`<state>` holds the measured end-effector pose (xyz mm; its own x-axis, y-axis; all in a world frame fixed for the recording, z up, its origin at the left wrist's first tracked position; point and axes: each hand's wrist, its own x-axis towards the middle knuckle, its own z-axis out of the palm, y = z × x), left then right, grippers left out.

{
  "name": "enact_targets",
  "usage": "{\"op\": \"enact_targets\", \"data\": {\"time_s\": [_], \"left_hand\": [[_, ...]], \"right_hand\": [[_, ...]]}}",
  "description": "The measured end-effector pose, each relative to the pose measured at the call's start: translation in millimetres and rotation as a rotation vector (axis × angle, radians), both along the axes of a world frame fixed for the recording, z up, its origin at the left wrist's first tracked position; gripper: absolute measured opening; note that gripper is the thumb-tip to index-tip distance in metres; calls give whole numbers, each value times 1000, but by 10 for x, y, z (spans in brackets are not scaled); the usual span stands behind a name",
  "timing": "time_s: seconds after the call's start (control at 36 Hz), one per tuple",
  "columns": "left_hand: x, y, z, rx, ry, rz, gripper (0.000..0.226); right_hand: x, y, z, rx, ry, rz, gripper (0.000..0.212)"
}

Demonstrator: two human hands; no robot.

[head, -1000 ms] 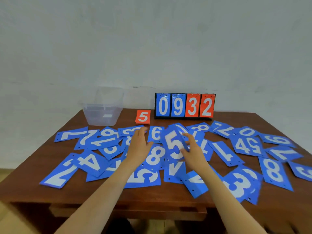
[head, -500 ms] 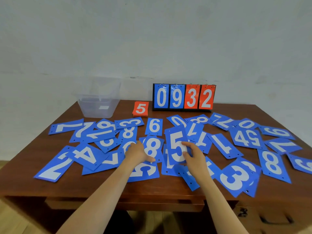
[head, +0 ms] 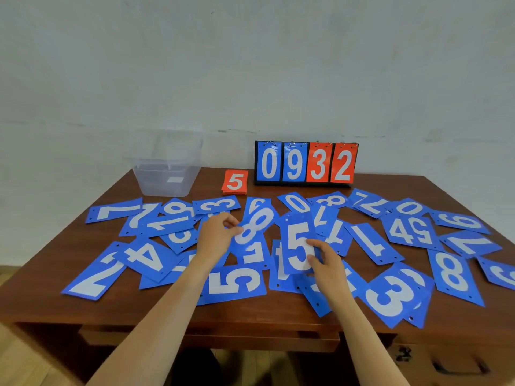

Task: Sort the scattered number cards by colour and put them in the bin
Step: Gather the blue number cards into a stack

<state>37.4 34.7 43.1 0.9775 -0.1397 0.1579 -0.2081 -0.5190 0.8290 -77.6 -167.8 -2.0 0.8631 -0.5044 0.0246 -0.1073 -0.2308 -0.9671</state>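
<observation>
Many blue number cards with white digits lie scattered over the brown table [head: 250,313]. My left hand [head: 216,236] pinches a blue 8 card [head: 257,224] by its lower end and holds it tilted above the pile. My right hand [head: 324,260] grips a blue 5 card [head: 298,240] at its lower right, held upright over the table's middle. A neat stack of red cards [head: 235,181] topped by a 5 sits at the back. The clear plastic bin [head: 167,168] stands at the back left with no cards visible in it.
A black flip scoreboard [head: 306,162] showing 0 9 3 2 stands at the back against the white wall. Blue cards spread to the table's right edge, among them a large 3 [head: 390,296] and an 8 [head: 452,271]. A drawer front runs under the near edge.
My left hand has taken hold of the blue 8 card and raised it off the pile. My right hand keeps the 5 card, drawn slightly nearer.
</observation>
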Motion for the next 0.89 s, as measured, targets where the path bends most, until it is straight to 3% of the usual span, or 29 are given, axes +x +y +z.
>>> {"op": "enact_targets", "data": {"time_s": [0.19,0.42,0.53,0.75,0.89], "left_hand": [[-64,3,231,103,-263,-31,9],[-133,-68,165,-69,-197,-142,19],[-227,-131,121,-187,-187,-152,6],[-356,-319,10,-419,26,-204,19],[-489,-514,-36,-413,22,-253,17]], "right_hand": [[-10,-1,45,25,-11,-30,31],[-49,-24,12,26,-19,-49,28],[-67,-49,-3,39,-14,-70,26],[-167,18,84,45,-118,-64,24],[-161,70,108,144,-171,-4,19]]}}
